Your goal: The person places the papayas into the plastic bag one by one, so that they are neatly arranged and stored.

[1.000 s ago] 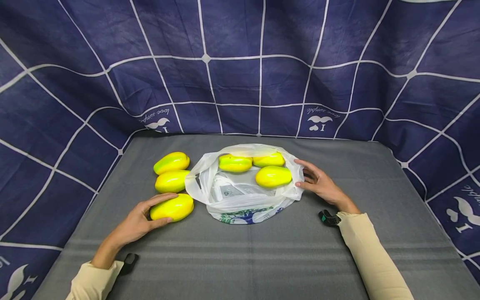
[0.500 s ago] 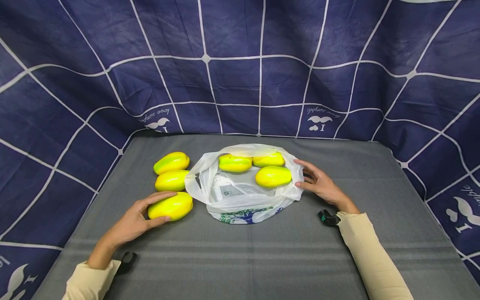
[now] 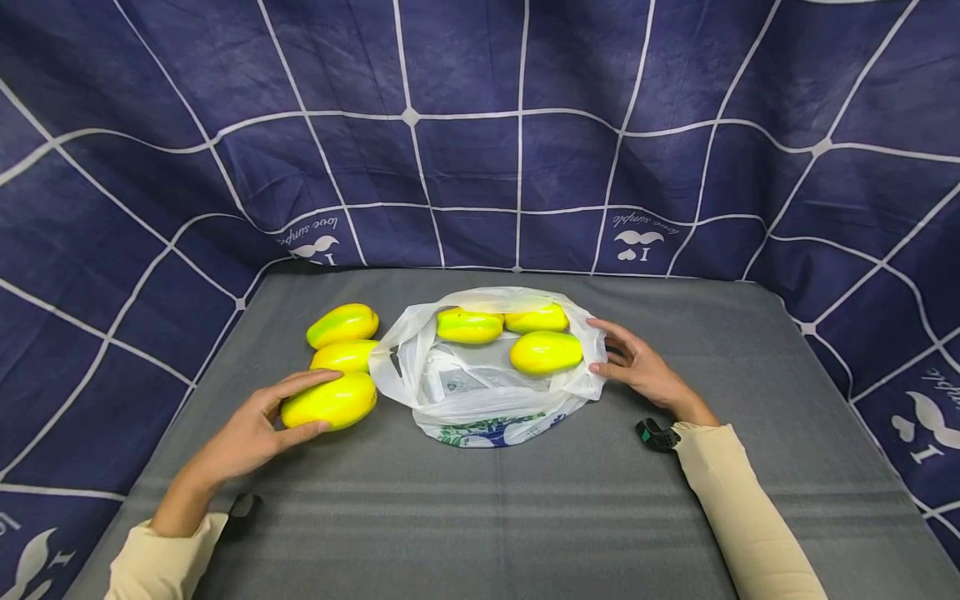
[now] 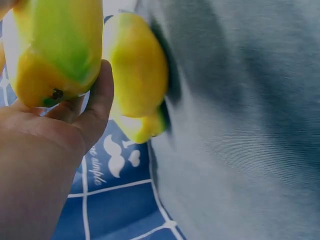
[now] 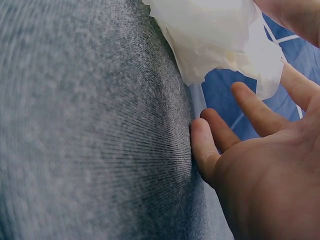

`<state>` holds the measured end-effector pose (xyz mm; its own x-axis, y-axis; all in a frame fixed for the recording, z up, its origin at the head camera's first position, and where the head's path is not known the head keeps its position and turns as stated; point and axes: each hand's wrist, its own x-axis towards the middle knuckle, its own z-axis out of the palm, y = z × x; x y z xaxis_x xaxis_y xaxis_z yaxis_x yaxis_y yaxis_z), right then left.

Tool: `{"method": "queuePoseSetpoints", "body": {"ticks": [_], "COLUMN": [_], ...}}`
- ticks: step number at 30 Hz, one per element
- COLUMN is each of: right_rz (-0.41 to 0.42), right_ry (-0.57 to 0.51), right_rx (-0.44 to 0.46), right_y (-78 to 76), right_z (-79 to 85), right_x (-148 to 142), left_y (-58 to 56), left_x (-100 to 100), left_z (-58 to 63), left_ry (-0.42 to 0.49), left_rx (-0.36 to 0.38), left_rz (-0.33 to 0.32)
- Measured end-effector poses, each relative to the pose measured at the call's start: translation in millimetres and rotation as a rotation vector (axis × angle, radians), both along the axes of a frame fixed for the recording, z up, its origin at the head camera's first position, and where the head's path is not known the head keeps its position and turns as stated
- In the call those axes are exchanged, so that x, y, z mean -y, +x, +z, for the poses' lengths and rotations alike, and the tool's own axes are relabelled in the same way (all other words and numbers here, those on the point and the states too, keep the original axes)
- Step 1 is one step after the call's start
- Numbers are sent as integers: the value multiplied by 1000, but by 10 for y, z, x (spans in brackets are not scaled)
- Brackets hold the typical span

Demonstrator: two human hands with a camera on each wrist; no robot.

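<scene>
My left hand (image 3: 251, 425) grips a yellow-green papaya (image 3: 330, 402) from its left end, thumb on the near side and fingers on the far side. In the left wrist view this papaya (image 4: 55, 50) fills the palm, its dark stem end towards the wrist. It overlaps the lower edge of a second papaya (image 3: 343, 356) in the head view. Right of centre, my right hand (image 3: 645, 371) touches the right rim of a white plastic bag (image 3: 465, 425) with thumb and forefinger spread apart. Its other fingers (image 5: 202, 145) hang loosely beside the bag. Three papayas (image 3: 546, 353) lie inside the wide-mouthed bag.
Another papaya (image 3: 342, 326) lies at the back left, behind the second one, which meets the bag's left side. Grey cloth (image 3: 510, 525) covers the table. A blue curtain with white lines (image 3: 465, 158) stands round the back and sides.
My left hand has drawn the gripped papaya to the left and slightly back, away from the bag. The right hand and the bag have stayed in place.
</scene>
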<state>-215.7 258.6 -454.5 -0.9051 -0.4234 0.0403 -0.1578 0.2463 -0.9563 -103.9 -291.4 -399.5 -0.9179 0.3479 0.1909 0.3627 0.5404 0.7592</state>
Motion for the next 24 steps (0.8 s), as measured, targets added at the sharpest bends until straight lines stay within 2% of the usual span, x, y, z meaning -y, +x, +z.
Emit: {"method": "queuePoseSetpoints", "body": {"ticks": [4, 15, 24], "right_rz": [1, 2, 4], "right_ry": [-4, -2, -7], "right_rx": [-2, 3, -7], "right_y": [0, -10, -5], "right_z": [-1, -4, 6], "right_x": [-4, -2, -5], "left_y": [-48, -232, -412], "left_x": [-35, -271, -500], "left_z": [85, 327, 483], "left_ry": [5, -19, -68], "left_rx": [-4, -77, -7], "left_rz": [-24, -125, -154]}}
